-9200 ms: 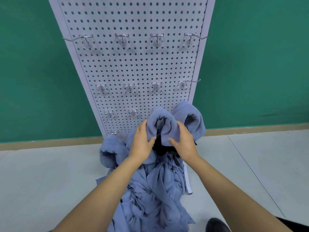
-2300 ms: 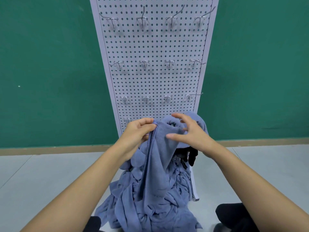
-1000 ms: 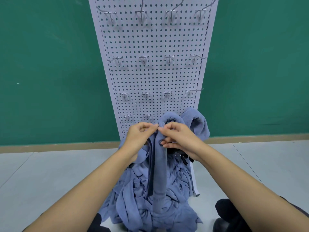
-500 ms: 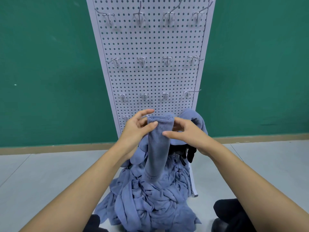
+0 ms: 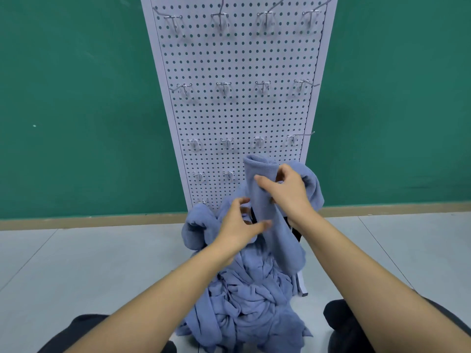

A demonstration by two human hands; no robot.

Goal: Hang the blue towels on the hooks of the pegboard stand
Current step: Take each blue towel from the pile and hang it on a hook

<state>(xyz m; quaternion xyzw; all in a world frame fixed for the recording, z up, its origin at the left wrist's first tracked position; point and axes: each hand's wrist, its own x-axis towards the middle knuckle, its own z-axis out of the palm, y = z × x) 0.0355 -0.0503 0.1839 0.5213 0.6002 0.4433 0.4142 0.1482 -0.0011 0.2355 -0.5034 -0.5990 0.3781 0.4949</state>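
Right hand grips blue towel; left hand beside it, fingers spread.

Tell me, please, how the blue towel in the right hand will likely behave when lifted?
Probably floppy: the towel droops below the right hand. Likely light, since one hand holds it up. It may drag neighbours, as its tail meets the tangled pile.

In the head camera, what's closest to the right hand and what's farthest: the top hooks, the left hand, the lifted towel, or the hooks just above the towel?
1. The lifted towel: gripped in the right hand itself.
2. The left hand: just below, to its left.
3. The hooks just above the towel: higher, on the pegboard.
4. The top hooks: along the picture's upper edge.
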